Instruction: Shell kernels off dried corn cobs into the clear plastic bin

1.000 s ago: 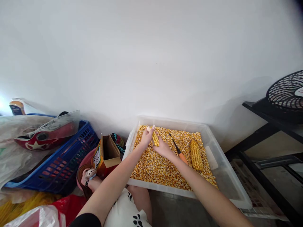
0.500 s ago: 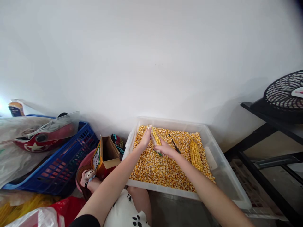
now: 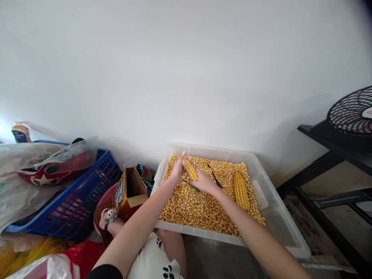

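Observation:
Between my two hands is a corn cob (image 3: 191, 170) with rows of yellow kernels, held tilted above the loose corn kernels (image 3: 192, 209). My left hand (image 3: 178, 167) grips its left side near the upper end, thumb pointing up. My right hand (image 3: 201, 180) is closed around its lower right side. Under the hands, a green-handled tool (image 3: 195, 188) lies partly hidden on the kernels. To the right rest a thin black tool (image 3: 215, 176) and a second, whole corn cob (image 3: 241, 192). A translucent plastic bin (image 3: 279, 217) contains them all.
On the left stand a blue basket (image 3: 72, 209) with a red helmet (image 3: 55, 172) and plastic bags, and an open cardboard box (image 3: 136, 201). A black fan (image 3: 350, 114) sits on a black stand (image 3: 319, 143) at right. Behind the bin rises a white wall (image 3: 186, 77).
The cob in my hands has turned, so more of its yellow kernel rows now face me. The green handle below shows more clearly. My arms have hardly moved.

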{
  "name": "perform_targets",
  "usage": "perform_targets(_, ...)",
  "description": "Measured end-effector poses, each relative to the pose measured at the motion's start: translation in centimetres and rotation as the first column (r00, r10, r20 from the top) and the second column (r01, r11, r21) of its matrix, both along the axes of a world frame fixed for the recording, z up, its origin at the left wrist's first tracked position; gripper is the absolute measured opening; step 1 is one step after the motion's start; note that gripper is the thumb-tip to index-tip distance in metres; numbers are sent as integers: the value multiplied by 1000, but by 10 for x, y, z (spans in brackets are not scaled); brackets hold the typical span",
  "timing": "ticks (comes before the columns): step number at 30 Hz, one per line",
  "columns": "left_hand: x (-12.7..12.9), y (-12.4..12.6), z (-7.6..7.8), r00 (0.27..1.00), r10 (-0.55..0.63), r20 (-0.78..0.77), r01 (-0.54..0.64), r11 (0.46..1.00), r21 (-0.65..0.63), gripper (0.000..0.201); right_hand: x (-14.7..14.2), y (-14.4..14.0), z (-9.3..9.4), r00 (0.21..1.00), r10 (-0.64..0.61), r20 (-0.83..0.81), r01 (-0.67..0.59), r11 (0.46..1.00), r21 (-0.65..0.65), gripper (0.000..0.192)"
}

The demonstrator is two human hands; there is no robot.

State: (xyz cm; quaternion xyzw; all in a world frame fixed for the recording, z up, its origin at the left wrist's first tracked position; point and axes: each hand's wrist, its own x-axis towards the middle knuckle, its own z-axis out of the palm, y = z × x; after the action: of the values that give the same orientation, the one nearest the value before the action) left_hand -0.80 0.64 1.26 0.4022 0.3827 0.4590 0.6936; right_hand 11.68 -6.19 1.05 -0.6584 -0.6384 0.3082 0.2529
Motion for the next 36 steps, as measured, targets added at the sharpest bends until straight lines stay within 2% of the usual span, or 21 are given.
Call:
perform_targets(2, 0, 0, 0, 998, 55, 5, -55, 998, -37, 43, -3, -2, 0, 975, -23, 219, 5, 997, 81, 62)
perform_targets(4, 2, 0, -1, 996, 92, -1, -92, 995, -33, 37, -5, -5, -1, 958, -30, 284, 2, 995, 97, 63)
perform_targets(6, 3, 0, -2, 995, 95, -14, -95, 995, -11, 31, -5, -6, -2, 981, 23, 195, -39, 996, 78, 67)
perform_targets(8, 3, -1, -2, 997, 66, -28, -66, 998, 9, 29, -4, -5, -4, 994, 103, 29, -105, 991, 79, 72)
perform_targets(11, 2, -2, -1, 1000, -17, -12, 18, 999, 34, 33, 0, -1, -6, 967, 176, -182, -160, 982, 96, 74)
perform_targets(14, 2, -2, 2, 996, -84, 16, 83, 993, 88, 38, 7, 2, -9, 947, 123, -296, -139, 990, -33, 69)
perform_targets(16, 2, -2, 4, 992, -118, 46, 112, 987, 114, 38, 11, 4, -12, 935, 68, -348, -129, 979, -157, 63)
perform_targets(18, 3, -3, 6, 986, -140, 95, 130, 986, 103, 39, 13, 4, -12, 927, 49, -371, -138, 966, -218, 56)
perform_targets(20, 3, -4, 7, 985, -129, 118, 122, 990, 64, 41, 12, 3, -9, 955, 66, -289, -125, 974, -190, 53)
perform_targets(22, 2, -5, 6, 995, -71, 75, 70, 997, 24, 42, 7, 2, -4, 997, 57, -51, -61, 995, -77, 54)
perform_targets(24, 2, -5, 4, 1000, 19, 9, -18, 1000, -9, 41, 2, -1, 2, 978, 4, 208, -15, 999, 49, 57)
perform_targets(26, 2, -5, 2, 995, 96, -9, -96, 995, -26, 35, -3, -3, 7, 958, -13, 288, -22, 993, 118, 63)
perform_targets(28, 4, -4, 0, 991, 136, 1, -136, 990, -28, 29, -4, -4, 8, 986, 44, 159, -63, 991, 115, 70)
perform_targets(30, 5, -3, -1, 994, 107, -9, -107, 994, -15, 25, -2, -2, 5, 991, 114, -77, -110, 992, 56, 78)
perform_targets(33, 7, -3, -1, 999, 3, -47, -3, 1000, 9, 26, 5, 2, -1, 919, 120, -376, -163, 983, -84, 84)
perform_targets(36, 7, -6, 2, 994, 21, -109, -12, 997, 79, 29, 13, 4, -6, 833, 78, -548, -210, 961, -182, 83)
